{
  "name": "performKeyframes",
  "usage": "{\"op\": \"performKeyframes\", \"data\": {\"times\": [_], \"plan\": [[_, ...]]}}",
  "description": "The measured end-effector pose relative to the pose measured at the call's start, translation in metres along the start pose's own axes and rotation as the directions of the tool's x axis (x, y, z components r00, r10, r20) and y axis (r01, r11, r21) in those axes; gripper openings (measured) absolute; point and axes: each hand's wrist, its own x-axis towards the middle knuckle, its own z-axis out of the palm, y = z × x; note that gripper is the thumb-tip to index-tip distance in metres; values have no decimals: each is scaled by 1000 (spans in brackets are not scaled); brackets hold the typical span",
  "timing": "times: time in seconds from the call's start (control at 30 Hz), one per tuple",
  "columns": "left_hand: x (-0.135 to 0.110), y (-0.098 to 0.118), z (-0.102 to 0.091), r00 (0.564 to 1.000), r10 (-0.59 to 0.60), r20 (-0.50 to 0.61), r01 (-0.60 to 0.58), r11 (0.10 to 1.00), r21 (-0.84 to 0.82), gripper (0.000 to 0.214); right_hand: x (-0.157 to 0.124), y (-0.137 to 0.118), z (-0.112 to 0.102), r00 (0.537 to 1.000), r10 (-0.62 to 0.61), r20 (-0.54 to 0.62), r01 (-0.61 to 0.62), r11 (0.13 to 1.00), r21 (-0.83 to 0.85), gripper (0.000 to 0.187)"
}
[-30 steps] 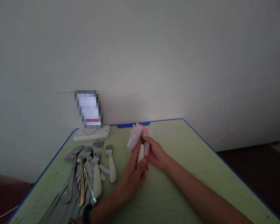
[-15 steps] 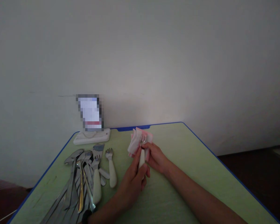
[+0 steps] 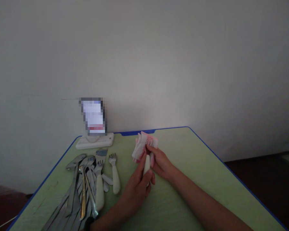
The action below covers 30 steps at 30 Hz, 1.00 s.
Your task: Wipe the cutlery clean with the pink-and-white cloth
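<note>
A fork [image 3: 146, 164] with a pale, thick handle is in my left hand [image 3: 137, 182], whose fingers wrap round that handle. Its metal tines point away from me and lie against a folded pink and white cloth [image 3: 140, 147]. My right hand [image 3: 160, 162] grips the cloth from behind and beneath, and its thumb presses on the fork's head. Part of the fork's neck is covered by my fingers. To the left, a similar pale-handled fork [image 3: 115, 179] lies on the table beside a heap of cutlery.
The heap holds another pale-handled fork [image 3: 100, 189], gold-edged cutlery [image 3: 83, 199], spoons [image 3: 77, 162] and several long metal handles. Behind it, a phone [image 3: 93, 115] with a blurred screen stands on a white base [image 3: 95, 141]. A wall backs the green, blue-edged table [image 3: 195, 154].
My right thumb has shifted slightly up over the fork's head. Both hands otherwise keep their place, and the cutlery on the table has not moved.
</note>
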Motion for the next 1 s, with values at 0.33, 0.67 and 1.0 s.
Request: {"op": "performKeyframes", "data": {"times": [0.33, 0.67, 1.0], "plan": [[-1, 1, 1, 999, -24, -33, 23, 999, -24, 67, -1, -1, -1, 1000, 19, 5, -19, 999, -34, 14], [-2, 3, 1, 1000, -13, -16, 12, 1000, -14, 67, 2, 0, -1, 1000, 11, -15, -11, 1000, 0, 15], [-2, 3, 2, 1000, -11, -24, 11, 1000, 5, 68, 1, 1, -2, 1000, 12, -24, -13, 999, -46, 12]]}}
